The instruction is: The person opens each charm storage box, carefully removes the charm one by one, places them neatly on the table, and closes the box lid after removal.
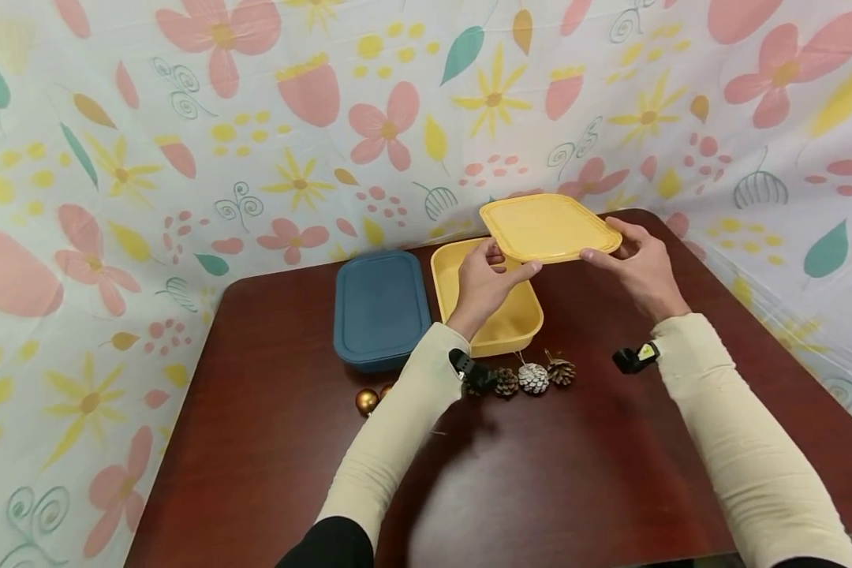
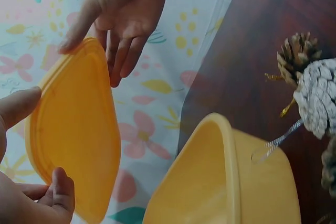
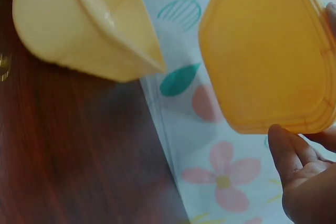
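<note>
A yellow lid [image 1: 550,227] is held in the air by both hands, tilted above the back right of the table. My left hand [image 1: 484,282] pinches its near left edge between thumb and fingers. At the right end, my right hand [image 1: 642,264] grips the corner, thumb on the near side. Below and left of the lid stands a yellow box [image 1: 500,327] with its top uncovered, partly hidden by the left hand and lid. In the left wrist view the lid [image 2: 79,129] hangs apart from the box [image 2: 268,182].
Left of the yellow box is a blue box [image 1: 382,308] with its lid on. Pine cones, one a white pine cone [image 1: 533,379], lie in front of the yellow box. A gold ball ornament [image 1: 367,401] sits near my left sleeve. A flowered cloth [image 1: 291,158] hangs behind the table.
</note>
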Tool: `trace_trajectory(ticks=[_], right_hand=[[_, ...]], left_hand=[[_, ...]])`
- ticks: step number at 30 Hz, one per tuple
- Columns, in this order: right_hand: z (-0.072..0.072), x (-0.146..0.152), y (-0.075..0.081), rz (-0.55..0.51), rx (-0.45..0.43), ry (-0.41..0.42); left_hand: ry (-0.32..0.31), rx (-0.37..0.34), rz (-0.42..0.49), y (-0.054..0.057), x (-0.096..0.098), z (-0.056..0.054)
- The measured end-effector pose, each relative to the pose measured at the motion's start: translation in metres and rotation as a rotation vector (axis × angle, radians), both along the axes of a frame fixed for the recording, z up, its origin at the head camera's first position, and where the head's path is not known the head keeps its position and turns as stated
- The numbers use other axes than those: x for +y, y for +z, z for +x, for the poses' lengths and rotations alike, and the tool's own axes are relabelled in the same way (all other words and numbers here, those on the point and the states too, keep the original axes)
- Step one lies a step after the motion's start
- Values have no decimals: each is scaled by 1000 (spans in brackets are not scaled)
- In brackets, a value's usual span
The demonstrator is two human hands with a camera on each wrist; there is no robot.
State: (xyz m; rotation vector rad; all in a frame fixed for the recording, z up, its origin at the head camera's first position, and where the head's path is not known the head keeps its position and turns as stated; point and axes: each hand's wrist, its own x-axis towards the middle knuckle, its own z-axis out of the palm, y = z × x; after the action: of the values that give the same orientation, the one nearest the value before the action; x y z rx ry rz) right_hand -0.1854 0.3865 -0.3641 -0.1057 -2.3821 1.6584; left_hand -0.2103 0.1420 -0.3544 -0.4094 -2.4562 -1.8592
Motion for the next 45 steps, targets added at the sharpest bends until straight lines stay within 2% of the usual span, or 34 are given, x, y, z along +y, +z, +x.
trace_trajectory(ticks=[4,7,11,15,18,25,31,36,40,45], right_hand=[[0,-10,2,-52,46,-8],[-1,-18,4,-142,94,2],[2,-25,8,-225,157,0],[4,-31,15,-288,237,-8],[4,-35,19,-288,285,-21],[3,-40,24,-307,342,-4],[2,-45,28,-323,390,19],[2,-50,32,-347,398,33],[0,-54,32,-361,403,51],[-2,-55,29,-373,406,98]], left_hand=[[10,13,20,2,-6,2],[2,25,60,4,-13,5],[-38,50,124,7,-19,9],[-76,84,150,9,-22,10],[-88,100,152,10,-24,10],[-109,149,57,8,-29,9],[-182,262,-24,7,-35,6],[-199,315,-77,9,-38,5],[-187,304,-100,11,-42,3],[-171,229,-116,8,-50,0]])
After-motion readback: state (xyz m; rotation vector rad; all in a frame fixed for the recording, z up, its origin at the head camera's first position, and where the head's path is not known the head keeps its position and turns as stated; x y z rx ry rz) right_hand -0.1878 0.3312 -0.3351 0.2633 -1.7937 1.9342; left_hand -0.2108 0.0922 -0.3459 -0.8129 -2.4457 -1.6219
